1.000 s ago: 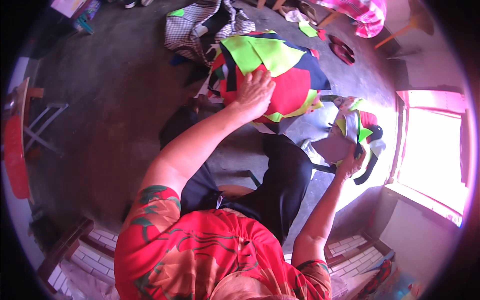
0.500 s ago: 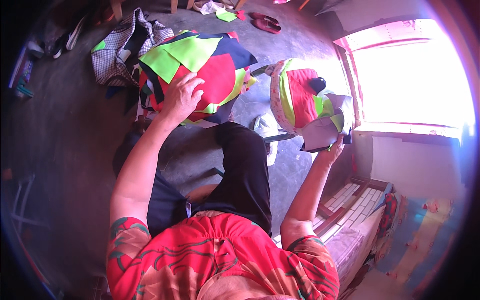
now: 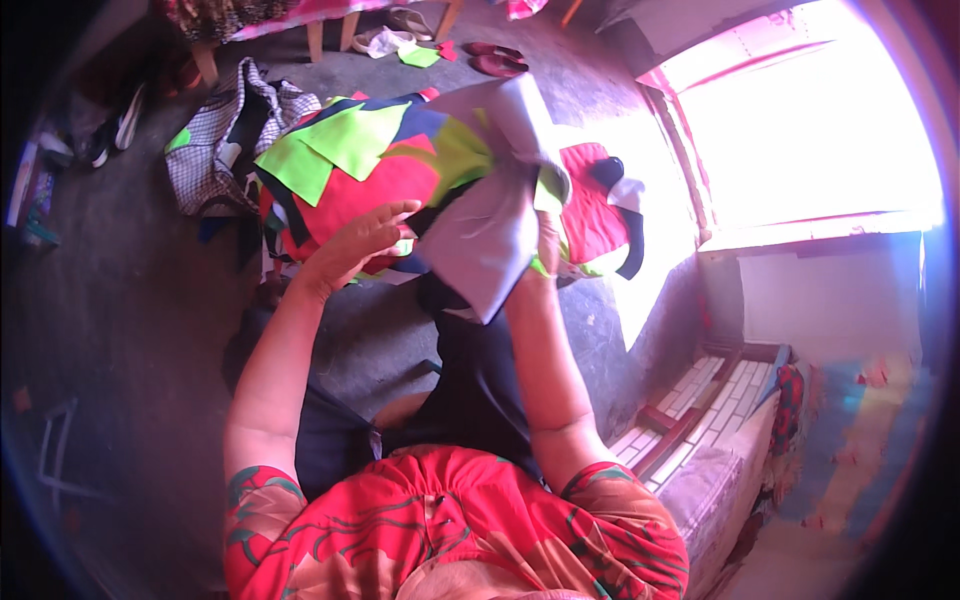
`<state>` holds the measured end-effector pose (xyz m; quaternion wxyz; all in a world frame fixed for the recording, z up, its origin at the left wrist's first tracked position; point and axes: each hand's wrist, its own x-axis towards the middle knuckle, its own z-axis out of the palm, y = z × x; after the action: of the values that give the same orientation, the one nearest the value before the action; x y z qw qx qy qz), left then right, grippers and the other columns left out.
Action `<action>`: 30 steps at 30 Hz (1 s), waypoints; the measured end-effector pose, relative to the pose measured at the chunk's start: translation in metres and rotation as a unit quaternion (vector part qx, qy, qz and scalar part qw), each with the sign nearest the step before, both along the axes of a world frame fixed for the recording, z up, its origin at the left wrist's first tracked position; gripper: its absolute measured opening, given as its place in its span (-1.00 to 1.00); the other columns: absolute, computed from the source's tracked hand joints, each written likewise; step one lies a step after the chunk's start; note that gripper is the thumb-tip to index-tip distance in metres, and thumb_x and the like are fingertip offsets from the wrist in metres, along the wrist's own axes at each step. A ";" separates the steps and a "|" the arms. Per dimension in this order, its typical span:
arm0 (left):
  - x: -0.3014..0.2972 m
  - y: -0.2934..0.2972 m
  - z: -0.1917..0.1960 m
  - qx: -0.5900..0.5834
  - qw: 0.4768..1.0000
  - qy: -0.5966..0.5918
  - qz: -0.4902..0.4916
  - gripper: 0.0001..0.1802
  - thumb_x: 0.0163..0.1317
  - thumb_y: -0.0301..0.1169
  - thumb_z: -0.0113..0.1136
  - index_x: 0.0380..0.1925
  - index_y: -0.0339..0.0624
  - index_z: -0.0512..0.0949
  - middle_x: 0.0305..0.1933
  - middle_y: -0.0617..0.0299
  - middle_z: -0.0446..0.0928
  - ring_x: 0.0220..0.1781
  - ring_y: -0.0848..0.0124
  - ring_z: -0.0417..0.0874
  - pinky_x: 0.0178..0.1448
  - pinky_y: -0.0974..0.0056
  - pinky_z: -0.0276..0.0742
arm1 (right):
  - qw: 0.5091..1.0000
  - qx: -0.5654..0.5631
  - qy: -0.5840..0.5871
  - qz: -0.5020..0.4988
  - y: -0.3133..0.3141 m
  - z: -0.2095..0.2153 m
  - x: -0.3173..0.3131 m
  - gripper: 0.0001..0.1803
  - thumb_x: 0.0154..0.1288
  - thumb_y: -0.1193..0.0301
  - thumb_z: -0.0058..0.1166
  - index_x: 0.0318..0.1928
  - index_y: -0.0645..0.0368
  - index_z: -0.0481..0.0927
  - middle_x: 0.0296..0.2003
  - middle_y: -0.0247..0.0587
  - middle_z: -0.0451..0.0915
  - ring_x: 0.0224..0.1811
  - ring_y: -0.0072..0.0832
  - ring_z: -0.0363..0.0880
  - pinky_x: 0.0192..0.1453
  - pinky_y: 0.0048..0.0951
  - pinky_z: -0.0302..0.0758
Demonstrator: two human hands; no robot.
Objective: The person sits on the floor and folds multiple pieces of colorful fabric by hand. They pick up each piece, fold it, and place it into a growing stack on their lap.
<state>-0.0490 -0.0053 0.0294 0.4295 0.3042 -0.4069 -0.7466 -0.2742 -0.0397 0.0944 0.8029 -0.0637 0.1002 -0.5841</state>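
In my right hand is a bunch of cloth pieces, mostly grey cloth with some lime green, its folds spreading upward and to the left. The fingers of this hand are partly covered by the fabric. My left hand, fingers stretched out, is at the near edge of a heap of red, lime green and navy cloth pieces. The grey cloth overlaps the heap's right side. Just right of my right hand, a container holds red cloth with a small black object on top.
A checked cloth bag lies left of the heap. Maroon shoes and a lime green scrap are on the floor at the far side, near wooden furniture legs. A bright window is on the right.
My right hand has swung left from beyond the container, carrying the bunched cloth over to the heap. My left hand has shifted from atop the heap to its near edge.
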 end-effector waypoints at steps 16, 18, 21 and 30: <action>0.021 -0.002 0.025 0.076 0.965 0.092 0.233 -0.32 -0.14 -0.31 0.50 0.01 -0.17 0.39 -0.07 0.28 0.47 -0.02 0.44 0.47 0.09 0.30 0.37 | 0.939 0.033 0.340 0.046 -0.004 -0.045 0.096 -0.67 0.23 0.33 0.08 -0.03 0.20 0.48 -0.22 -0.27 0.58 -0.24 -0.49 0.57 -0.09 -0.45 0.49; 0.015 -0.005 0.026 0.091 0.964 0.102 0.229 -0.42 -0.13 -0.32 0.48 -0.07 -0.17 0.45 -0.17 0.31 0.52 -0.12 0.45 0.53 0.00 0.31 0.44 | 0.926 0.022 0.368 0.079 -0.003 -0.038 0.096 -0.65 0.24 0.32 0.06 -0.02 0.22 0.47 -0.21 -0.27 0.58 -0.22 -0.49 0.56 -0.11 -0.45 0.49; 0.016 -0.010 0.005 0.125 0.972 0.100 0.173 -0.47 -0.09 -0.34 0.44 -0.08 -0.12 0.45 -0.18 0.32 0.52 -0.15 0.44 0.54 0.00 0.26 0.45 | 0.861 -0.079 0.497 0.074 0.004 -0.049 0.102 -0.68 0.23 0.44 0.01 0.00 0.20 0.43 -0.18 -0.26 0.56 -0.19 -0.45 0.54 -0.11 -0.43 0.47; 0.018 -0.018 0.008 0.219 0.929 0.205 0.218 -0.68 0.10 -0.41 0.24 -0.12 -0.20 0.49 -0.21 0.21 0.57 -0.16 0.38 0.59 -0.02 0.28 0.51 | 0.646 -0.312 0.696 0.012 0.006 -0.032 0.081 -0.34 0.08 0.20 0.19 0.19 0.08 0.29 0.31 0.12 -0.02 0.39 -0.02 -0.09 0.37 -0.06 0.03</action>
<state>-0.0311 -0.0231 0.0375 0.5780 0.3122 -0.0599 -0.7516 -0.1928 -0.0332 0.0624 0.4367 -0.6996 0.4406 -0.3546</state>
